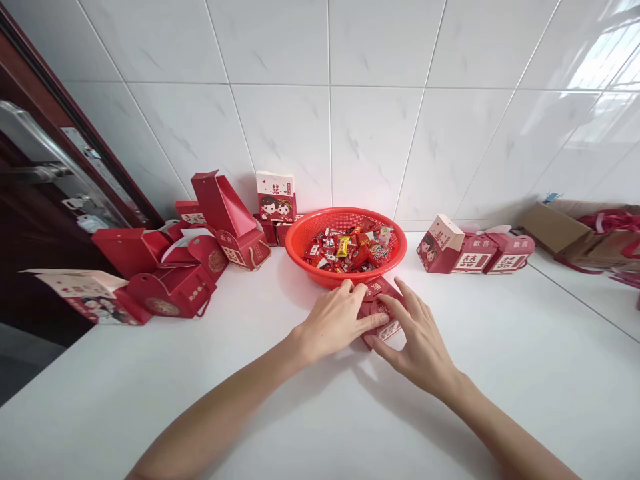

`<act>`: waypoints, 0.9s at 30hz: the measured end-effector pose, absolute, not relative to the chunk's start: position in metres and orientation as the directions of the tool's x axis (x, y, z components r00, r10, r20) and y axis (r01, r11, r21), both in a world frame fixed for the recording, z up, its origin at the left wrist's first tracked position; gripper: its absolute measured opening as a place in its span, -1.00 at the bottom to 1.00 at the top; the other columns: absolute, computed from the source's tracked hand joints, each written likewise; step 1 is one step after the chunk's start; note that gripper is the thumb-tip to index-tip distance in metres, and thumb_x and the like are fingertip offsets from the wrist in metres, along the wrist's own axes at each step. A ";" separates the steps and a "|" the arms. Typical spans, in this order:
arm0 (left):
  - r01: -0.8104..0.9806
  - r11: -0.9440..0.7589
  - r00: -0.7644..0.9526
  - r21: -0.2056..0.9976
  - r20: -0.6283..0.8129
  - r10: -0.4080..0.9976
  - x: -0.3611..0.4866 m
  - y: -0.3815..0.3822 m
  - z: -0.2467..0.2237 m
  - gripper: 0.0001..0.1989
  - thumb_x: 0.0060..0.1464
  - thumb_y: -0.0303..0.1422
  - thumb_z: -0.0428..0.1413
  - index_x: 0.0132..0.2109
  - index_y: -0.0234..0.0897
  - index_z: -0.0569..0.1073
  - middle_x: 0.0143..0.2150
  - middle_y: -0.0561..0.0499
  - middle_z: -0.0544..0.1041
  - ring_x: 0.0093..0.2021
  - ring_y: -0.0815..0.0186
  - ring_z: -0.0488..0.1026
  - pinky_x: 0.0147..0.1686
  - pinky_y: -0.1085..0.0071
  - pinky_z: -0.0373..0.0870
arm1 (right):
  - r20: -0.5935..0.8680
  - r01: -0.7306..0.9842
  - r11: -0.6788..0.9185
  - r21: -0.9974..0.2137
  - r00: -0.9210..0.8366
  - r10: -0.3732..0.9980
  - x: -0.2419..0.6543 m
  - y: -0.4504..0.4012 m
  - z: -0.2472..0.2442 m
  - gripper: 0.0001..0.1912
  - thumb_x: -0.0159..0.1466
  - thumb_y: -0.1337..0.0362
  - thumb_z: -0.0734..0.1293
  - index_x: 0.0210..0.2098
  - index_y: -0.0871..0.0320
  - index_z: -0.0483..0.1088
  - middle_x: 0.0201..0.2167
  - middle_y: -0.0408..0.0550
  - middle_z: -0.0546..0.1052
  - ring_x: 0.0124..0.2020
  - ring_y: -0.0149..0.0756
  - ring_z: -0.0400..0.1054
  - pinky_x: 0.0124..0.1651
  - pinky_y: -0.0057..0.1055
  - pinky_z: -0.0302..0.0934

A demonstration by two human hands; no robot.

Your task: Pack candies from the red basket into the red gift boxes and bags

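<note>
Left hand (334, 319) and right hand (423, 340), fingers spread, touch a red box (375, 307) just in front of a basket (323, 225) of sweets (350, 250).

Gift box (394, 291) in front of colander: smooth card, low sheen. Colander (320, 275): glossy perforated plastic. Sweets (343, 247): shiny, crinkled wrappers. Worktop (280, 427): smooth, faint sheen. Wall tiles (370, 147), far edge: glossy. Door handle (45, 143), left: metal. Carton (555, 227), far right: matt cardboard.
</note>
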State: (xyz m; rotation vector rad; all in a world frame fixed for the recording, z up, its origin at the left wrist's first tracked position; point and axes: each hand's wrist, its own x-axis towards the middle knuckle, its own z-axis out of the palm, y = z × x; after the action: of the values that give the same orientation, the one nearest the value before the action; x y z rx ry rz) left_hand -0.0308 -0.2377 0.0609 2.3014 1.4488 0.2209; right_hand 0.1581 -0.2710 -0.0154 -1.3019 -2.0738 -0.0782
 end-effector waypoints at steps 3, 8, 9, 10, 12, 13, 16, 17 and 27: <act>0.808 -0.391 0.470 0.441 -0.082 0.879 -0.032 -0.237 0.061 -0.43 0.31 0.11 -0.09 0.16 -0.20 0.43 0.01 -0.14 0.47 -0.01 0.00 0.54 -0.09 0.19 0.44 | 0.559 0.862 0.428 -0.270 -0.222 0.799 0.154 -0.273 -0.020 -0.48 0.34 0.03 0.33 0.21 0.10 0.32 0.36 0.36 0.22 0.31 0.23 0.26 0.13 0.14 0.36; 0.768 -0.436 0.528 0.469 -0.080 0.845 -0.034 -0.237 0.063 -0.42 0.32 0.06 -0.05 0.30 -0.14 0.39 0.09 -0.16 0.47 0.05 0.00 0.53 0.01 0.17 0.44 | 0.580 0.878 0.412 -0.243 -0.209 0.787 0.152 -0.273 -0.022 -0.51 0.34 0.09 0.32 0.20 0.12 0.34 0.27 0.32 0.35 0.20 0.19 0.36 0.02 0.06 0.43; 0.756 -0.445 0.542 0.479 -0.078 0.837 -0.034 -0.237 0.063 -0.41 0.32 0.06 -0.05 0.33 -0.13 0.36 0.11 -0.16 0.47 0.07 0.00 0.52 0.04 0.17 0.43 | 0.584 0.872 0.422 -0.247 -0.213 0.783 0.153 -0.271 -0.021 -0.53 0.32 0.11 0.32 0.17 0.12 0.36 0.24 0.29 0.38 0.16 0.16 0.39 0.01 0.02 0.44; 0.741 -0.456 0.558 0.493 -0.073 0.827 -0.034 -0.237 0.062 -0.39 0.32 0.07 -0.05 0.36 -0.11 0.33 0.15 -0.17 0.46 0.10 0.00 0.51 0.07 0.16 0.42 | 0.588 0.863 0.435 -0.256 -0.218 0.779 0.156 -0.268 -0.019 -0.55 0.31 0.12 0.33 0.15 0.12 0.39 0.20 0.26 0.42 0.12 0.12 0.41 0.00 -0.01 0.44; 0.711 -0.479 0.586 0.515 -0.059 0.808 -0.035 -0.236 0.062 -0.36 0.32 0.09 -0.07 0.39 -0.10 0.29 0.23 -0.17 0.43 0.18 -0.01 0.46 0.12 0.16 0.41 | 0.592 0.846 0.449 -0.288 -0.212 0.778 0.170 -0.259 -0.011 -0.59 0.29 0.11 0.34 0.09 0.10 0.43 0.11 0.19 0.49 0.05 0.05 0.44 0.01 -0.05 0.42; 0.703 -0.487 0.595 0.518 -0.053 0.802 -0.036 -0.236 0.061 -0.35 0.32 0.10 -0.08 0.39 -0.11 0.29 0.27 -0.18 0.40 0.22 -0.03 0.44 0.13 0.15 0.40 | 0.596 0.841 0.446 -0.305 -0.196 0.778 0.182 -0.253 -0.005 -0.60 0.28 0.10 0.35 0.06 0.09 0.46 0.07 0.16 0.51 0.03 0.03 0.45 0.03 -0.05 0.40; 0.704 -0.499 0.595 0.506 -0.036 0.803 -0.041 -0.234 0.061 -0.33 0.31 0.14 -0.09 0.33 -0.18 0.37 0.32 -0.18 0.37 0.24 -0.05 0.42 0.16 0.15 0.40 | 0.603 0.855 0.303 -0.421 0.014 0.798 0.237 -0.237 0.016 -0.65 0.19 0.08 0.37 -0.07 0.07 0.51 -0.02 0.11 0.54 0.00 0.04 0.44 0.03 -0.04 0.34; 0.705 -0.500 0.593 0.502 -0.031 0.805 -0.042 -0.233 0.062 -0.33 0.31 0.14 -0.09 0.32 -0.19 0.39 0.32 -0.18 0.37 0.23 -0.04 0.43 0.16 0.15 0.40 | 0.581 0.851 0.216 -0.479 0.123 0.804 0.261 -0.233 0.023 -0.65 0.15 0.08 0.38 -0.11 0.07 0.52 -0.08 0.10 0.55 -0.04 0.02 0.44 0.02 -0.06 0.31; 0.687 -0.506 0.587 0.521 0.010 0.809 -0.050 -0.227 0.071 -0.43 0.30 0.08 -0.03 0.21 -0.20 0.47 0.25 -0.11 0.47 0.18 0.04 0.47 0.13 0.21 0.42 | 0.500 0.791 -0.307 -0.530 0.583 0.641 0.439 -0.230 -0.012 -0.58 0.15 0.06 0.34 -0.08 0.13 0.54 0.04 0.31 0.41 0.14 0.14 0.23 0.07 0.00 0.09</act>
State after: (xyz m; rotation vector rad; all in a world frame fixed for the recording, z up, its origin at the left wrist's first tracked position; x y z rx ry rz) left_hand -0.0502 -0.2274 0.0708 2.3504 1.1938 0.3487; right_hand 0.4390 -0.2302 -0.0122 -2.0446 -1.1366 -0.2488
